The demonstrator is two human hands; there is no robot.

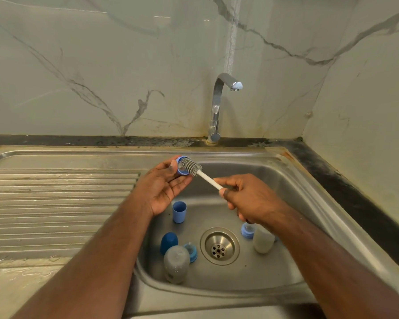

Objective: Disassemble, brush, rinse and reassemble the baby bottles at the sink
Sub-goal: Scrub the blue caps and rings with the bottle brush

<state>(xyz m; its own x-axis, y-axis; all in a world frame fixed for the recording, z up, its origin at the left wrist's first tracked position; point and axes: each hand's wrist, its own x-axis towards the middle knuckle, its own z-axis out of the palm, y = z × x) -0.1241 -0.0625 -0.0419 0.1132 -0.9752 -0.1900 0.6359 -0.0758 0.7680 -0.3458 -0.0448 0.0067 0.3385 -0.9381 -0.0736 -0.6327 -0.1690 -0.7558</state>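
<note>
Left grip (pixel 165 180) holds blue collar (pixel 181 166) | right grip (pixel 242 199) pinches brush (pixel 194 167) scrubbing it, frame centre | bottles (pixel 176 263) apart in sink (pixel 309 203) | rinsing, reassembly left

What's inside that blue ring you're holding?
The grey brush head is pushed into the blue ring held by the left hand. The ring's inside is hidden by the bristles.

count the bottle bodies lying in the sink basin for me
2: one frosted bottle body at the front left of the basin, one right of the drain, partly hidden under the right forearm.
</note>
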